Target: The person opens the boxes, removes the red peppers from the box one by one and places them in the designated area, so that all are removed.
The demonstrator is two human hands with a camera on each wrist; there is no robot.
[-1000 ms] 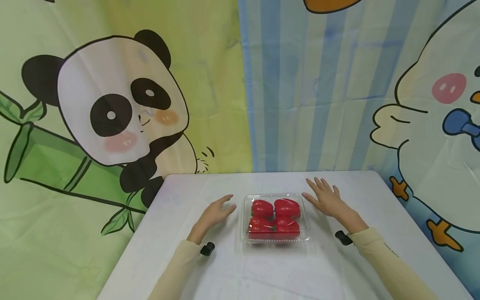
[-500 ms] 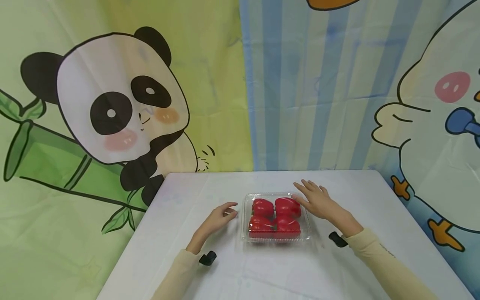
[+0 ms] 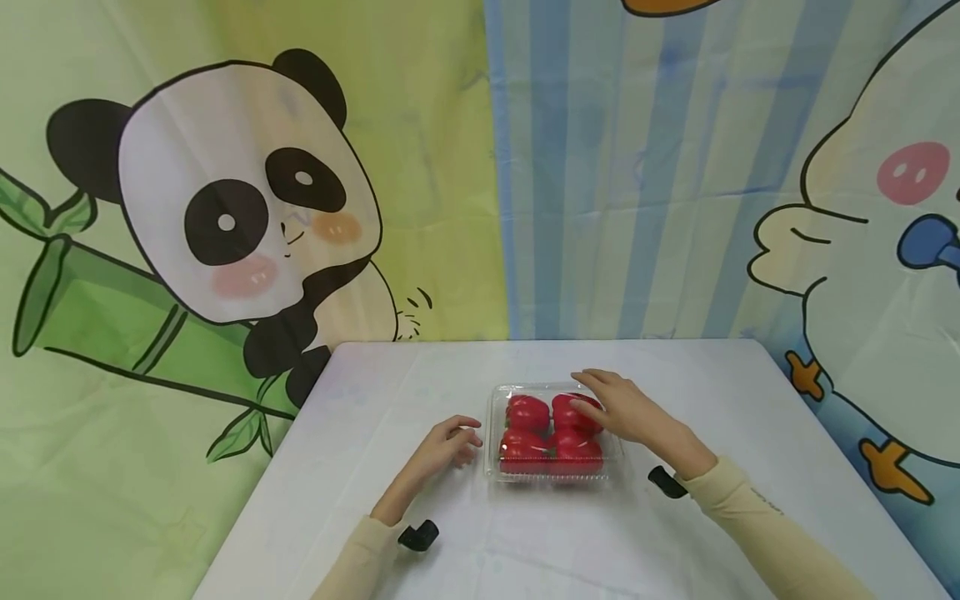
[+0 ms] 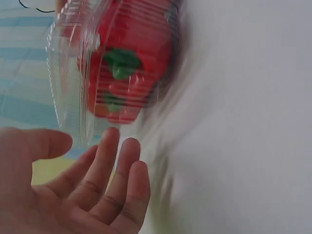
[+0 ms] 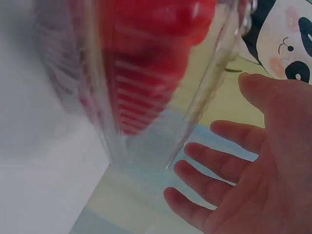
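Observation:
A clear plastic clamshell box [image 3: 491, 450] lies closed on the white table, with several red bell peppers [image 3: 527, 413] inside. Green stems [image 4: 122, 63] show through its ribbed wall in the left wrist view. Just off the box's left side is my left hand [image 3: 444, 447], fingers loosely bent and holding nothing; its fingertips [image 4: 111, 134] come right up to the box edge. My right hand [image 3: 626, 406] hovers over the box's back right corner, overlapping the lid in the head view. In the right wrist view its fingers [image 5: 214, 163] are spread beside the lid's edge.
The white table [image 3: 420, 375] reaches back to a hanging cloth printed with a panda [image 3: 225, 292], blue stripes and a white cartoon bird [image 3: 885, 333]. Black wrist cameras [image 3: 418, 536] sit at both sleeves.
My right hand has moved left from beside the box to over its right back corner. The left hand has shifted slightly right and nearer the person, its fingers bending more. The box stays put.

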